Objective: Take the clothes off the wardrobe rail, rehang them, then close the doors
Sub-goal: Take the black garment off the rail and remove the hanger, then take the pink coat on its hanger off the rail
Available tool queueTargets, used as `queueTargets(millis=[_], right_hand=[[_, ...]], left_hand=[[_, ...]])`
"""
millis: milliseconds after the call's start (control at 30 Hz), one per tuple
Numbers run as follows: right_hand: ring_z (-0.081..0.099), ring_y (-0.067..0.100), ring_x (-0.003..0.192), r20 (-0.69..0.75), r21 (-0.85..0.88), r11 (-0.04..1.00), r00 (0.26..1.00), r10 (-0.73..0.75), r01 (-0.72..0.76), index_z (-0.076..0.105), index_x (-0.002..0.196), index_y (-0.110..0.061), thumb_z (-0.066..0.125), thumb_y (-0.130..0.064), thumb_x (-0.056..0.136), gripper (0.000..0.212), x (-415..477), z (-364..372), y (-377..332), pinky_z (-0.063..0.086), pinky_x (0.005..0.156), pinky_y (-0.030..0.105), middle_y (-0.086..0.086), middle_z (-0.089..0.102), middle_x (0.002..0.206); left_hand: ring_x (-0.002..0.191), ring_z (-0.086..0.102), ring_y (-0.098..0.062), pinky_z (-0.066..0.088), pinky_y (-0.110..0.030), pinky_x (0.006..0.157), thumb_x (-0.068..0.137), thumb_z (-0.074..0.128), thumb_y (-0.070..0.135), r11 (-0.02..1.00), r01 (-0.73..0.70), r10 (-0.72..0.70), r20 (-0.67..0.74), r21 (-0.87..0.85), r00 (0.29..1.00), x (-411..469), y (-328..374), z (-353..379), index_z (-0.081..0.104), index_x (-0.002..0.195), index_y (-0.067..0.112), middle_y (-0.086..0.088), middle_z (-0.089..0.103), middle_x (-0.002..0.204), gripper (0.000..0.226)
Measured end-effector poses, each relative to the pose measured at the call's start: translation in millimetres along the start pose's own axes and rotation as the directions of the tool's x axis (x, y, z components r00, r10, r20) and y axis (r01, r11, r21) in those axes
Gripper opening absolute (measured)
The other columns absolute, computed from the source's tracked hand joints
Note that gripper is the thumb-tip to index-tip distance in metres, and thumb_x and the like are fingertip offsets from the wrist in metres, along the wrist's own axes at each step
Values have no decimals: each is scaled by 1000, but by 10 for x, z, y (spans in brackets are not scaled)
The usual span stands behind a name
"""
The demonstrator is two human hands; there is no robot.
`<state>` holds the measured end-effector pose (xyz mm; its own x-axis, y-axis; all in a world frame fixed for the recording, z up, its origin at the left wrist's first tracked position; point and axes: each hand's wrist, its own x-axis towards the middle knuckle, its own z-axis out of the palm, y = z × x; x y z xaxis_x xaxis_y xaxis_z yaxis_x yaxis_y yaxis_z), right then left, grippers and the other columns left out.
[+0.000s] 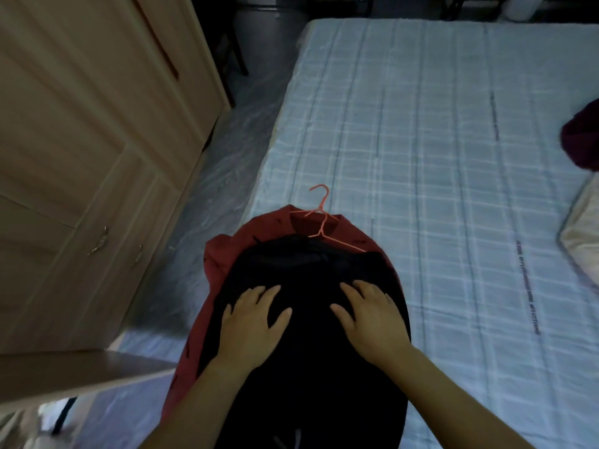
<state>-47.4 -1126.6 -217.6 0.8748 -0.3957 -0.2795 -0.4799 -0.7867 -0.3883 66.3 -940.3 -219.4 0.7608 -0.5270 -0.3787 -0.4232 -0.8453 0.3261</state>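
A black garment [308, 267] lies spread on top of a red patterned garment [223, 254] at the near edge of the bed [437, 140]. A pink wire hanger [322, 210] sticks out of the red garment's collar, its hook pointing away from me. My left hand [249, 325] and my right hand [369, 319] both rest flat on the black garment, fingers spread, gripping nothing. The light wood wardrobe [81, 140] stands to the left with its doors shut in this view; its rail is hidden.
The bed has a pale blue checked cover. A dark maroon cloth [580, 140] lies at its right edge, above a cream pillow [580, 241]. A grey floor strip [220, 163] runs between wardrobe and bed. A wooden ledge [81, 371] juts in at lower left.
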Motion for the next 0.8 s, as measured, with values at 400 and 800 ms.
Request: queueTargets(millis=[400,800], right_hand=[[53,25,119,-22,67,890,892,-451,452,56,127,-11,27,-56,91,64,-1043,280,-1359,44,99,37,9,57,127],[62,29,90,-67,62,543,546,-835,838,63,106,-9,39,-47,90,48,-2177,1102,-3675,53,77,36,9,65,101]], left_hand=[[109,58,-17,47,-39,91,85,28,65,975,143,-198,-383,-168,902,-1958,-722,-311,56,125,27,7,61,120,62],[116,55,-18,45,-42,96,83,30,66,817,397,-575,-537,-418,617,-4183,-2486,-494,53,128,31,6,58,128,62]])
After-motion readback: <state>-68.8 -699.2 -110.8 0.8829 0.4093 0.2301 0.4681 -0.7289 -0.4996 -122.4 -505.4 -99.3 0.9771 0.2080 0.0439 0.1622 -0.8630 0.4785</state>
